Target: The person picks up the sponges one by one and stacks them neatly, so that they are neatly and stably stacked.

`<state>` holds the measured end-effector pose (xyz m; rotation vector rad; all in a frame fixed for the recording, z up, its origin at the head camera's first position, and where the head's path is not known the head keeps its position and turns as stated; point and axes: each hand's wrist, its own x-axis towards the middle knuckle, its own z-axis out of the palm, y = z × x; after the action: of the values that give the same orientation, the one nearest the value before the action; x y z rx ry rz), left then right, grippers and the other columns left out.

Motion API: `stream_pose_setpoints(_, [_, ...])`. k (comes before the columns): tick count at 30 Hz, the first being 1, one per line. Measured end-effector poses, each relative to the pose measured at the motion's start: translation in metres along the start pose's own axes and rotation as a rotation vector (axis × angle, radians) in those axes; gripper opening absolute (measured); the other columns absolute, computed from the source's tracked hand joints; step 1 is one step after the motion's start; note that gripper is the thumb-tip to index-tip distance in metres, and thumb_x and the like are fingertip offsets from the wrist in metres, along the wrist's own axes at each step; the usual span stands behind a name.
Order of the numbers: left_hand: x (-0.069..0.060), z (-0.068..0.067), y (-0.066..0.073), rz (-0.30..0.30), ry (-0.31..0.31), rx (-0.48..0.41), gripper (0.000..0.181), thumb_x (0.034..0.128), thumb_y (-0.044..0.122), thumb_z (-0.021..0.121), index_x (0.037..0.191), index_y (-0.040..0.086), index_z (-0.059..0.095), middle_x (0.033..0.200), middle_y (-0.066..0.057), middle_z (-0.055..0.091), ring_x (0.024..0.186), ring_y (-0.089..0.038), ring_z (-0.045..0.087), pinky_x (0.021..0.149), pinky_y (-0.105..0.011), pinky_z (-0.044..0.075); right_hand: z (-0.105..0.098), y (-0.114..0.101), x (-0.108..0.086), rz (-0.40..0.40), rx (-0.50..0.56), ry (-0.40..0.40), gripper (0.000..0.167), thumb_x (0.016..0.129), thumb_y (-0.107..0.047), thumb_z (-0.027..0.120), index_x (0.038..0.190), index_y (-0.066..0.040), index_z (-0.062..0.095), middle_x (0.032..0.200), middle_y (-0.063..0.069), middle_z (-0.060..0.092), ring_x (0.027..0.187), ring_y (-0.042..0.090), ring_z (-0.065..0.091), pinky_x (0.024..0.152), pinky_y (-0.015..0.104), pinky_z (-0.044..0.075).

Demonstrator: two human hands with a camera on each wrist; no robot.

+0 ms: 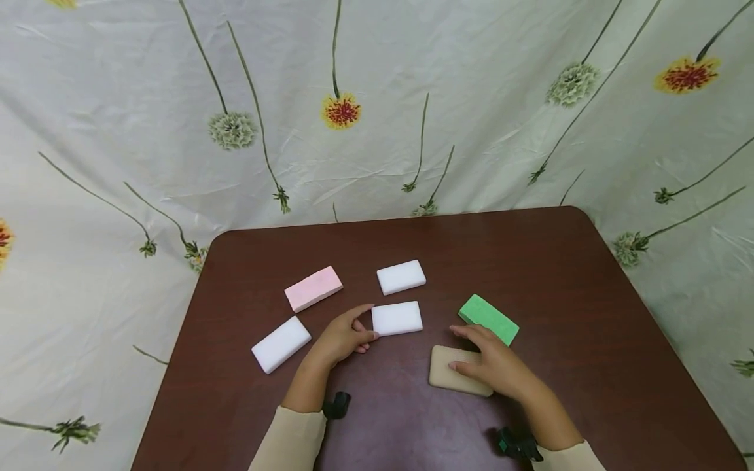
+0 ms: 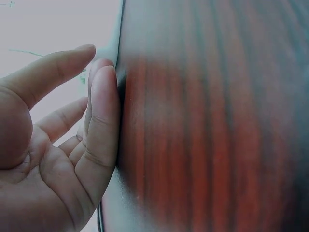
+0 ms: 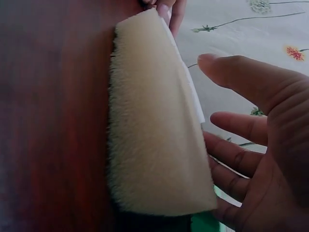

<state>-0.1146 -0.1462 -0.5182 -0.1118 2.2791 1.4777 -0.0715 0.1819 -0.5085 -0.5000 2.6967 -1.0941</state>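
Note:
My left hand (image 1: 343,337) is at the left end of a white sponge block (image 1: 397,318), thumb and index finger by its two near corners. In the left wrist view, the fingers (image 2: 99,116) are spread and lie low beside the tabletop. My right hand (image 1: 495,360) is over a beige sponge (image 1: 450,371), fingers extended and loosely spread. The right wrist view shows the beige sponge (image 3: 154,121) with the thumb (image 3: 241,77) apart from it. Just beyond the right fingertips lies a green sponge block (image 1: 491,319), partly behind the hand.
Another white block (image 1: 401,277) lies farther back, a pink block (image 1: 313,288) left of it, and a third white block (image 1: 281,345) left of my left forearm. All lie on a dark brown table (image 1: 518,255). A flowered white cloth (image 1: 377,150) hangs behind.

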Motion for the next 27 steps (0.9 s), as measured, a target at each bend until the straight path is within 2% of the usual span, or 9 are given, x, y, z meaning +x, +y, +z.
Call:
stream_pose_setpoints(10, [0.0,0.001,-0.002,-0.013,-0.004,-0.01,0.069,0.0873,0.012,0.079,0.15,0.019,0.05,0.083,-0.009,0.06,0.063,-0.014,0.067,0.062,-0.029,0.059,0.009,0.01,-0.014,-0.045,-0.087,0.042,0.067,0.08,-0.036,0.085,0.14,-0.016,0.06,0.132,0.0,0.062,0.121,0.021,0.057,0.098,0.044,0.048])
stream_pose_setpoints(18, [0.001,0.0,-0.002,-0.012,-0.007,-0.029,0.069,0.0871,0.011,0.079,0.149,0.019,0.05,0.082,-0.009,0.06,0.063,-0.014,0.067,0.061,-0.028,0.059,0.009,0.012,-0.019,-0.076,-0.064,0.052,0.072,0.077,-0.043,0.087,0.139,-0.017,0.06,0.132,-0.002,0.061,0.123,0.026,0.056,0.104,0.055,0.039])
stream_pose_setpoints(27, [0.002,0.0,-0.002,-0.005,-0.011,-0.035,0.069,0.0866,0.011,0.079,0.149,0.017,0.051,0.081,-0.008,0.06,0.062,-0.014,0.066,0.06,-0.027,0.059,0.01,0.012,-0.02,-0.105,-0.064,0.049,0.066,0.077,-0.043,0.087,0.133,-0.019,0.063,0.129,-0.005,0.062,0.123,0.024,0.054,0.105,0.051,0.034])
